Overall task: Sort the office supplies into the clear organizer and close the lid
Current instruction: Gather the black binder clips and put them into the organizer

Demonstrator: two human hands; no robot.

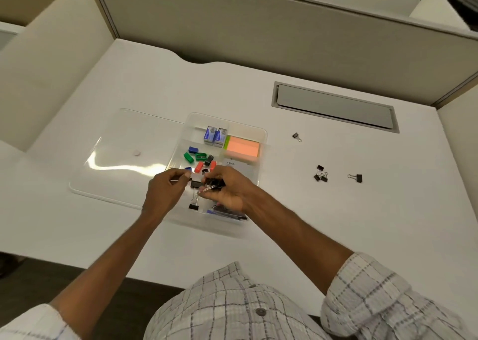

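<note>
The clear organizer (261, 135) sits mid-desk, its lid (121, 156) lying open flat to its left. Inside are staple boxes (214, 135), orange and green sticky notes (241, 146), several coloured sharpeners (199, 158), a white card box (234, 164), pens (227, 213) and a black binder clip (193, 205). My right hand (227, 187) hovers over the front compartment, holding a bunch of black binder clips (216, 183). My left hand (168, 189) pinches the wire handle of one binder clip (195, 183). More binder clips lie loose on the desk: a cluster (320, 174), one (356, 177) and one (297, 136).
A grey cable hatch (333, 105) is set into the desk at the back right. A partition wall (258, 29) runs behind the desk. A small pale disc (136, 153) shows under the lid. The desk's front edge is near my body.
</note>
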